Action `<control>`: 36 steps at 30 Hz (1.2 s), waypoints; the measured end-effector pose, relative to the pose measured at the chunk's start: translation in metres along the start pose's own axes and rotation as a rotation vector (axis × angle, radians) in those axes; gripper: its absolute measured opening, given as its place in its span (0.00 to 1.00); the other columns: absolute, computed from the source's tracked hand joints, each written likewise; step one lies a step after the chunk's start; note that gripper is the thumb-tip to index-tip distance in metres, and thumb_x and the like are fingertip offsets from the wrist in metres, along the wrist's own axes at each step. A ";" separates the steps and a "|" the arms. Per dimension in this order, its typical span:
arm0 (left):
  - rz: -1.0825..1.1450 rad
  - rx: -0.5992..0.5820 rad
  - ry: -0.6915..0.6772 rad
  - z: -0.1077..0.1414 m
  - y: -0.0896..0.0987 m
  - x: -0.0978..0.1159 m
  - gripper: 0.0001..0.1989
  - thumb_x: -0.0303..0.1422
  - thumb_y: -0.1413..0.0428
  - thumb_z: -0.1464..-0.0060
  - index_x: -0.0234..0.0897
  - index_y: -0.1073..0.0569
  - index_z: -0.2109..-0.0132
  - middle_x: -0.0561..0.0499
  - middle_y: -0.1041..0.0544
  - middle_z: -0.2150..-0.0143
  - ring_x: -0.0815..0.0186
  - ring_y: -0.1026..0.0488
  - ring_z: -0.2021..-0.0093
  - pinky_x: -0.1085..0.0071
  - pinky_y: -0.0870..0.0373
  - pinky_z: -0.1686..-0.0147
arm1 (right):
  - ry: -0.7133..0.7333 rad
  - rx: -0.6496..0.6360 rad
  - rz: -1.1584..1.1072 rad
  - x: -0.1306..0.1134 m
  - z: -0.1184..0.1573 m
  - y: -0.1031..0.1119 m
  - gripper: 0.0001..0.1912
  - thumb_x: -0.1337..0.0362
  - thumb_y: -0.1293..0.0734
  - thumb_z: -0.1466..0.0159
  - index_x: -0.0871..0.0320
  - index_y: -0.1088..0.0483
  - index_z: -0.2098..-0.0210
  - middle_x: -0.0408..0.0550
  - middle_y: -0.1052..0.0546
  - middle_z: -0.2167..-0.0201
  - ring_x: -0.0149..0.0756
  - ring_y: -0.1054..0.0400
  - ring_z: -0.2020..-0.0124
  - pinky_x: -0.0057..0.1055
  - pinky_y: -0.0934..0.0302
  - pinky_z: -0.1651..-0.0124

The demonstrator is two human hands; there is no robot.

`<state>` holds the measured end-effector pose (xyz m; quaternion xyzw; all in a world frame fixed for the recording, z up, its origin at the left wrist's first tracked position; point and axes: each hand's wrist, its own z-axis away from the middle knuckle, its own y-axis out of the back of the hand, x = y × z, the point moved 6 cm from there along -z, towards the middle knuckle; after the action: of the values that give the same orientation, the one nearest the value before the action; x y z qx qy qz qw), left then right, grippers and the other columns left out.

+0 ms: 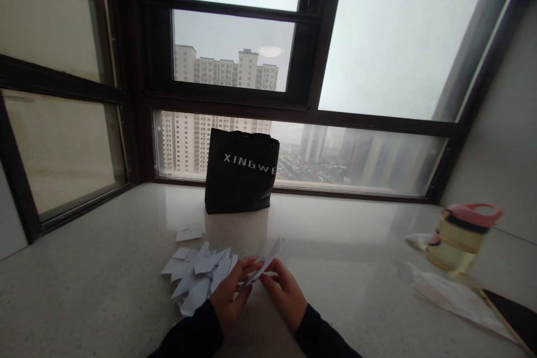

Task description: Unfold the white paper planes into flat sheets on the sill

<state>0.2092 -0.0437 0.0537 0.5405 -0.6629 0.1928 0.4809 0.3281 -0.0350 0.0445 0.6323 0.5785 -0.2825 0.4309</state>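
Between my two hands, a little above the counter, a piece of folded white paper is held at a slant, its upper end pointing away to the right. My left hand grips its lower left part between thumb and fingers. From the other side my right hand pinches it near the middle, fingers curled. Just left of my left hand lies a loose heap of folded white papers, partly hidden by that hand and sleeve. One more folded paper rests by itself behind the heap.
A black bag with white lettering stands upright on the pale speckled counter, before the windows. At the right are a pink-lidded bottle with yellowish liquid, a crumpled whitish wrapper and a dark flat device at the edge.
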 end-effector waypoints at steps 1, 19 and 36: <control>-0.042 -0.020 -0.008 0.002 -0.002 0.000 0.21 0.24 0.57 0.52 0.38 0.44 0.49 0.46 0.34 0.52 0.63 0.38 0.52 0.67 0.41 0.55 | -0.032 -0.004 -0.065 0.003 -0.001 0.000 0.16 0.53 0.38 0.46 0.58 0.35 0.65 0.49 0.30 0.69 0.39 0.36 0.64 0.35 0.41 0.63; -1.300 0.012 0.390 -0.006 0.057 -0.008 0.20 0.41 0.51 0.56 0.32 0.31 0.58 0.41 0.32 0.60 0.52 0.38 0.58 0.60 0.43 0.62 | -0.107 0.026 -0.376 0.003 -0.007 0.008 0.12 0.56 0.37 0.47 0.58 0.36 0.69 0.43 0.29 0.75 0.32 0.35 0.73 0.28 0.43 0.69; -1.122 0.297 0.263 -0.012 0.079 0.003 0.14 0.42 0.56 0.52 0.37 0.32 0.71 0.48 0.31 0.67 0.59 0.36 0.65 0.65 0.42 0.66 | -0.149 0.070 -0.143 0.007 -0.003 0.008 0.19 0.50 0.39 0.48 0.59 0.36 0.66 0.38 0.37 0.85 0.30 0.41 0.82 0.25 0.47 0.80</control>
<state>0.1431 -0.0085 0.0828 0.8414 -0.1768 0.0651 0.5065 0.3367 -0.0286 0.0418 0.5812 0.5785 -0.3786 0.4291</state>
